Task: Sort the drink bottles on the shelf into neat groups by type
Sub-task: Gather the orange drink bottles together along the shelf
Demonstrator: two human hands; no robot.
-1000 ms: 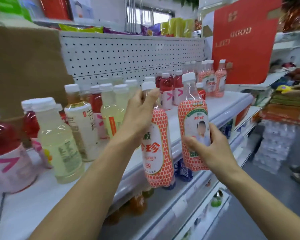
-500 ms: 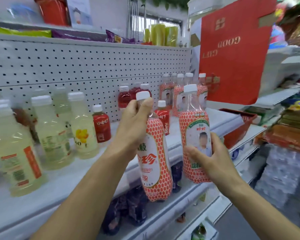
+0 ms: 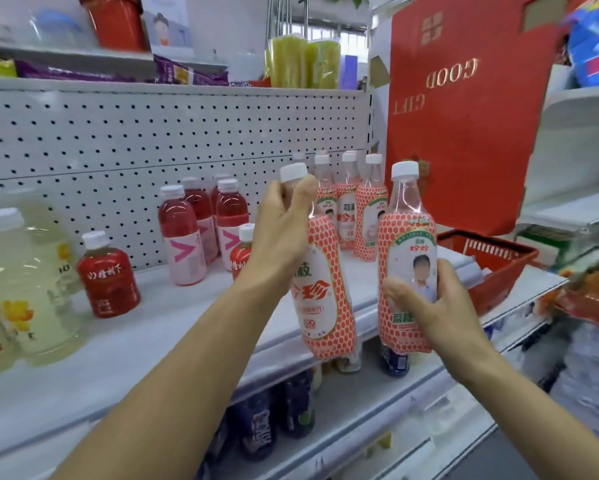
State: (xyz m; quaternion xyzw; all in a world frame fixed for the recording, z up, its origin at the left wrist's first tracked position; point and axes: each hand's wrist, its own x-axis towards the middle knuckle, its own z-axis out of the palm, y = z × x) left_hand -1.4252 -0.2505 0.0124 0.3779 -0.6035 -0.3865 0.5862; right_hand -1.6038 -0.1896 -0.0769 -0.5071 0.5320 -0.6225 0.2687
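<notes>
My left grip (image 3: 284,226) is wrapped tight around the neck of one orange-netted bottle (image 3: 320,299), centre frame, held clear in front of the shelf (image 3: 145,341) edge. My right grip (image 3: 436,306) is closed round the lower body of a second netted bottle (image 3: 407,244), upright, right of centre. Matching netted bottles (image 3: 356,209) stand at the pegboard behind. Red drinks (image 3: 183,244) mid-left, pale yellow bottles (image 3: 31,289) far left.

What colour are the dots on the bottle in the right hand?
Orange-red dots on white, on the bottle in the right hand; head view.
</notes>
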